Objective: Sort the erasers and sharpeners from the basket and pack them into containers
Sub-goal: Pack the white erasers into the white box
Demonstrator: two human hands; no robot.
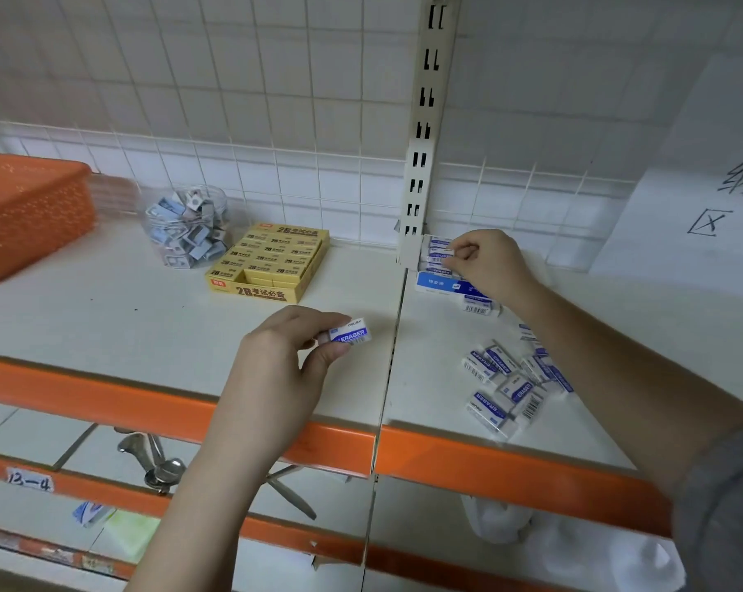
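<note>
My left hand [284,361] pinches a white eraser with a blue band [350,332] above the shelf's front part. My right hand [487,262] reaches to the back and pinches another white eraser [440,255] inside a blue and white eraser box [436,282] next to the upright post. A loose heap of the same erasers [508,384] lies on the shelf under my right forearm. The orange basket [24,215] stands at the far left. A clear jar of sharpeners [186,226] is beside a yellow box of 2B erasers [271,262].
The white shelf [147,309] has an orange front edge [190,412]. A slotted metal post [421,134] and wire grid back the shelf. A paper sign [703,198] hangs at right. The lower shelf holds metal tools [156,459] and a white bag [574,544].
</note>
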